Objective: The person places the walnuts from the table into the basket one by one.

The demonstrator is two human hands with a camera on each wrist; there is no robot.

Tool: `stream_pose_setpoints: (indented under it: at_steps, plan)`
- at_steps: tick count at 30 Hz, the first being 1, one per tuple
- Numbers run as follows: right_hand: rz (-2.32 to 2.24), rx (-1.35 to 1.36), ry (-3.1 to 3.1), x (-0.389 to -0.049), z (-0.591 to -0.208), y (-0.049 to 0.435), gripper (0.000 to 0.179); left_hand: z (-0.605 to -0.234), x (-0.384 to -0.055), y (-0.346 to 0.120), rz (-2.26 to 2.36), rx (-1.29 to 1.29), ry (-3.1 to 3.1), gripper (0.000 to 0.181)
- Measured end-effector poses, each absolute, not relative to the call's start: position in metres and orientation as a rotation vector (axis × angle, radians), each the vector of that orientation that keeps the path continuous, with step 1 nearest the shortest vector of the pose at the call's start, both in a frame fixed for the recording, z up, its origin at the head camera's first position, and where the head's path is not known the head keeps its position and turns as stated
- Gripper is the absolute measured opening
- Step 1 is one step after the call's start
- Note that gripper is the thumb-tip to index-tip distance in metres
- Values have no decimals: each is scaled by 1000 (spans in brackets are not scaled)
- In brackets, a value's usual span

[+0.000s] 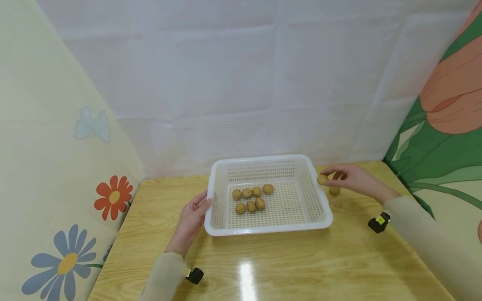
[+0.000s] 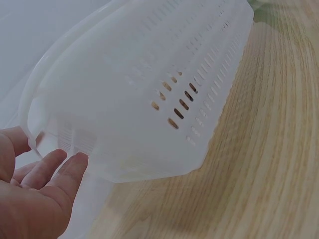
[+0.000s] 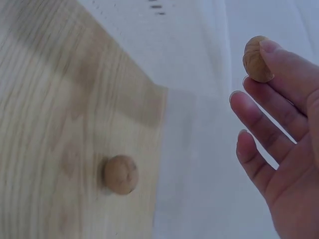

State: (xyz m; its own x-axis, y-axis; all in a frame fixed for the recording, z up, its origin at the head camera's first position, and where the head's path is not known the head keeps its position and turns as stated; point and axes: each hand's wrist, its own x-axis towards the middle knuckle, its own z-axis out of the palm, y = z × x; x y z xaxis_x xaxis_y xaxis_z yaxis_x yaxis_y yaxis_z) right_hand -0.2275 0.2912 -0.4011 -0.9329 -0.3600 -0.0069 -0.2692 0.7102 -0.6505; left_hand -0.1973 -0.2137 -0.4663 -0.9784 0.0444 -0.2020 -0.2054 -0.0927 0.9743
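A white plastic basket (image 1: 269,231) with slotted walls stands on the table. Several walnuts (image 1: 251,206) lie in two short rows on the left part of its floor. My left hand (image 1: 191,219) grips the basket's left rim, thumb on top and fingers underneath the edge, as the left wrist view shows. Just outside the right rim, my right hand (image 1: 352,180) pinches one walnut (image 3: 255,62) between thumb and fingertips, the other fingers loosely spread. Below that hand another walnut (image 3: 120,175) sits on the table, right of the basket.
The wooden table (image 1: 286,267) ends at a white cloth backdrop (image 1: 241,83) close behind the basket. Panels painted with flowers stand at the left and right. A small black device (image 1: 378,222) is worn at the right wrist, another (image 1: 195,276) at the left.
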Motion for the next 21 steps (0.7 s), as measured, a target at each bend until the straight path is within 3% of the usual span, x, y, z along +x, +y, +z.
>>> stream_pose_setpoints:
  at_steps: [21]
  plan:
    - [-907,-885,2642,-277,-381,187,33,-466,-196,-213,2217,-164,1997,53]
